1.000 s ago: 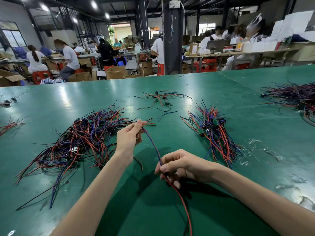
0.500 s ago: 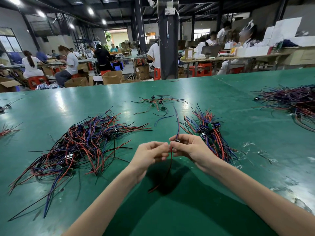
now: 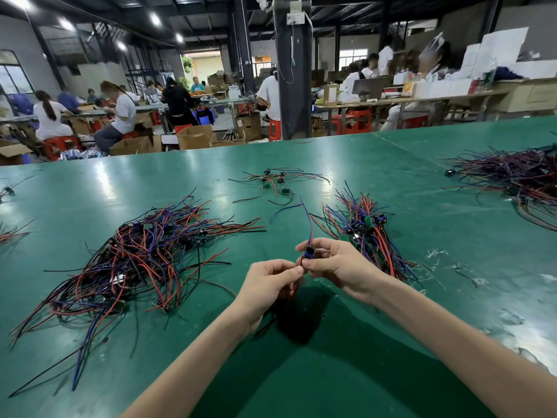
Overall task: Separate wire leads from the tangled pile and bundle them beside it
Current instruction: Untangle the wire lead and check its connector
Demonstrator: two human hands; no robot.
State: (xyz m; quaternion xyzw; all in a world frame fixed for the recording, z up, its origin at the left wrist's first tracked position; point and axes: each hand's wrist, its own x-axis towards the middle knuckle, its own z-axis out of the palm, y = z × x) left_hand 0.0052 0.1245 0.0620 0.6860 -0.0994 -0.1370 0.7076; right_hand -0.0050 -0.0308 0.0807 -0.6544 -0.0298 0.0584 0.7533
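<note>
- Although a sorted bundle has already grown on the right, the tangled pile (image 3: 141, 260) on the left is by far the larger heap, so I judge the sorting well short of half done. A few stray wires (image 3: 12, 233) lie at the left edge of view, well apart from it.
- Near the centre, the left hand (image 3: 268, 285) has its fingers curled, with thumb and fingertips pinching the lower red part of one wire lead (image 3: 307, 224).
- That lead is held above the table between pile and bundle, touching neither. Its blue and red strands rise away from the hands.
- A loose scatter of leads (image 3: 278, 179) lies farther off at the centre; I cannot tell whether it counts as sorted.
- The right hand (image 3: 340, 267) pinches the lead's small blue connector (image 3: 309, 253) between thumb and forefinger, the other fingers curled beneath.
- Just right of that hand lies the bundle (image 3: 366, 233), its leads roughly side by side and its connectors gathered mid-length. The held lead has yet to join it.
- Scraps of clear film (image 3: 437, 254) litter the surface to the right of the bundle.
- Another heap (image 3: 518, 176) sits far right, well apart, and runs out of view.
- Bare green table (image 3: 301, 372) between pile and bundle, and nearer the person, gives the hands free room. The far edge lies well beyond everything being worked.
</note>
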